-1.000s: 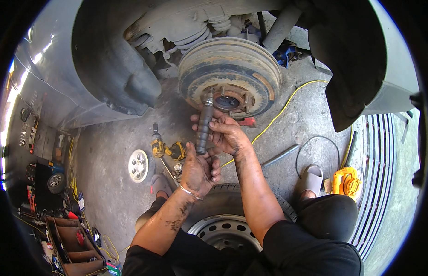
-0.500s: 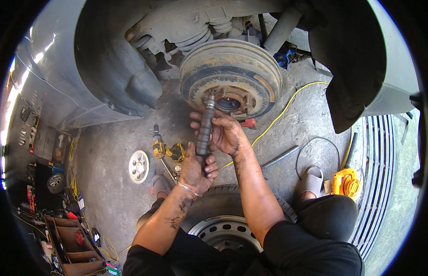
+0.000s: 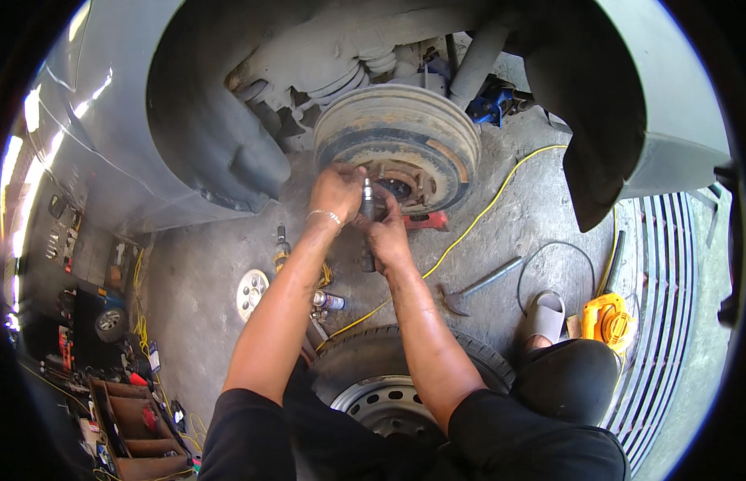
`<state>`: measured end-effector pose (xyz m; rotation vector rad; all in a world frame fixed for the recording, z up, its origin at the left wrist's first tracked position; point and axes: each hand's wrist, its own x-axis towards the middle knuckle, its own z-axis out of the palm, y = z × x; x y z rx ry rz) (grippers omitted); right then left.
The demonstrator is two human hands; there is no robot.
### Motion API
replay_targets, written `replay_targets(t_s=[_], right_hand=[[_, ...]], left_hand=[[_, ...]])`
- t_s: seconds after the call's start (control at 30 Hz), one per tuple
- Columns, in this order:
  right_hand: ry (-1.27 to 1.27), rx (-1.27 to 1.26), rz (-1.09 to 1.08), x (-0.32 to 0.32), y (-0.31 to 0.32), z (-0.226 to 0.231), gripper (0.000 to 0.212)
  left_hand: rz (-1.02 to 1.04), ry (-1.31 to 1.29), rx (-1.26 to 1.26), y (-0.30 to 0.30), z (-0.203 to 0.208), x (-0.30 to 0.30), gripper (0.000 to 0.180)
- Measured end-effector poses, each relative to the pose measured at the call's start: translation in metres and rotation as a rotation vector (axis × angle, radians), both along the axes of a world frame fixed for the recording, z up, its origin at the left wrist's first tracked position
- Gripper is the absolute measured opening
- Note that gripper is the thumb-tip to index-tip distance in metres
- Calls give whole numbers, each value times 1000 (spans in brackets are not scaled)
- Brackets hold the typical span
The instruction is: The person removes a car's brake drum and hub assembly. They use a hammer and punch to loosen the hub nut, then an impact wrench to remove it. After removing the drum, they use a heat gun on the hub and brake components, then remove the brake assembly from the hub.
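Observation:
A rusty brake drum [image 3: 421, 132] hangs under the wheel arch, studs around its hub. My right hand [image 3: 387, 234] is wrapped round the dark grip of a hand impact driver [image 3: 367, 200], a thick cylinder with a shiny metal tip. It is held upright in front of the drum's lower left face. My left hand [image 3: 337, 192] is up at the drum's face, beside the driver's tip, fingers curled in. What its fingertips pinch, if anything, is hidden.
Below the drum is a red object [image 3: 427, 221]. A hammer [image 3: 484, 280], a spray can [image 3: 328, 301], a yellow cordless tool [image 3: 281, 255] and a white wheel cap [image 3: 251, 293] lie on the floor. A wheel [image 3: 489, 361] lies before me; a yellow blower [image 3: 607, 321] stands right.
My left hand has left the driver's lower end and moved up to the drum's face. My right hand has shifted slightly down the driver. The view has shifted, showing the hammer's head and the spray can.

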<state>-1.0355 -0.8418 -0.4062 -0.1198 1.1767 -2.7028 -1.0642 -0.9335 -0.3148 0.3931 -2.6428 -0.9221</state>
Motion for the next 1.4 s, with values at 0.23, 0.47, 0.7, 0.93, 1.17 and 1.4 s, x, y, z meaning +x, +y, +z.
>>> replay_targets(t_s=[0.23, 0.47, 0.7, 0.93, 1.17, 1.4], right_hand=[[205, 282, -89, -8, 16, -13, 77], [447, 230, 396, -10, 77, -25, 79], [335, 1264, 608, 6, 75, -139, 78], [183, 1498, 959, 25, 90, -260, 80], [26, 1435, 734, 14, 55, -291, 83], [12, 1327, 663, 33, 15, -308, 75]], left_hand=[[110, 61, -66, 19, -19, -11, 41], [75, 252, -112, 18, -50, 40, 39], [487, -193, 229, -90, -229, 97, 41], [436, -476, 208, -137, -383, 108, 47], [367, -853, 615, -177, -327, 81, 66], [-206, -583, -335, -173, -97, 126, 51]])
